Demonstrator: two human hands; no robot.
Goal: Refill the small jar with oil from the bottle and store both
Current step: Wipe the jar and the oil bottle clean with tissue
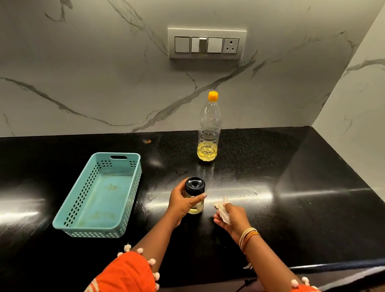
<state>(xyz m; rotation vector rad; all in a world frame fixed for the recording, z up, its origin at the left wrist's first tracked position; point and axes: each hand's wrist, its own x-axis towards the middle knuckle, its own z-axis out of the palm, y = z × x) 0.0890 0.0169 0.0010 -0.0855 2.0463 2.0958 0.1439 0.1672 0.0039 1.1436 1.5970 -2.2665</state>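
The left hand (183, 205) gripped the upright, capped jar (195, 194) just right of the basket (97, 197). The right hand (231, 215) pinched a tissue (222, 210). The capped bottle (207, 130) stood beyond the basket's far right corner.

We are in a home kitchen. We see a polished black stone bench (284, 184) running into a corner, backed by a white marble-veined wall (85, 73) with a switch and socket plate (207, 43). On the bench stand a bottle of cooking oil (208, 132) with an orange cap and a teal plastic storage basket (76, 218).
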